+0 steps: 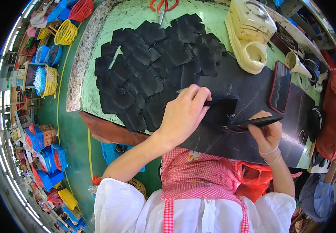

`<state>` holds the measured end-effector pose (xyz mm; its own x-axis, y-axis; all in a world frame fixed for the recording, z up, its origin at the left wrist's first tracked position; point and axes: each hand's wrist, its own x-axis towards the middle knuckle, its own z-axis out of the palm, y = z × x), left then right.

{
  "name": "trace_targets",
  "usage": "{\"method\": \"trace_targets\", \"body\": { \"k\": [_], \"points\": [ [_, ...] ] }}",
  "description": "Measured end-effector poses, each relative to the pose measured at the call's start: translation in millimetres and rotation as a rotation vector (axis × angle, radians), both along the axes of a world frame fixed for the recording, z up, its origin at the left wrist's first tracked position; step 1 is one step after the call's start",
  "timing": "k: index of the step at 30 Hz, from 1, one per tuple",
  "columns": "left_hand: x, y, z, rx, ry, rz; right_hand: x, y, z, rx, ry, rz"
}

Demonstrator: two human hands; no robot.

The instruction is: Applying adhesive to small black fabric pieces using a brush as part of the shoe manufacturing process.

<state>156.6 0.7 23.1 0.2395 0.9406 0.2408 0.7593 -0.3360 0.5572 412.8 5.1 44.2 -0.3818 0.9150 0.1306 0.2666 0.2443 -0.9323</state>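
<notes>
My left hand [183,114] is closed, fingers pinched at the edge of a black flat piece [224,110] over the dark board. To its right, my right hand [268,134] grips a thin black piece [258,121], held tilted between thumb and fingers. The two black parts come close together, and I cannot tell whether they are joined. Left of my hands spreads a heap of overlapping black flat pieces [152,81], several deep. A black board [234,81] lies under my hands, along the table's near edge.
Red-handled scissors [161,11] lie beyond the heap. A cream, crusted container [249,23] with a round cup stands at the far right. Nearer are a red-edged phone [280,87] and a red plastic bag [333,116]. Coloured baskets [65,32] stand across the green floor at left.
</notes>
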Motion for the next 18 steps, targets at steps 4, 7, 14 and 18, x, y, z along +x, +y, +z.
{"method": "trace_targets", "body": {
  "k": [4, 7, 14, 18],
  "points": [
    [-48.8, 43.6, 9.9, -0.297, -0.651, 0.177, 14.2, -0.4, -0.2, -0.09, 0.155, -0.159],
    [-108.6, 87.7, 20.8, -0.129, -0.598, 0.362, 20.4, 3.1, 3.2, -0.23, 0.15, -0.291],
    [-28.9, 28.1, 26.8, -0.32, -0.149, 0.008, 14.5, 16.0, 3.6, -0.188, 0.196, -0.294],
    [-11.2, 8.8, 7.9, -0.283, -0.042, -0.009, 21.6, 14.9, -1.4, -0.095, 0.199, -0.226]
  ]
}}
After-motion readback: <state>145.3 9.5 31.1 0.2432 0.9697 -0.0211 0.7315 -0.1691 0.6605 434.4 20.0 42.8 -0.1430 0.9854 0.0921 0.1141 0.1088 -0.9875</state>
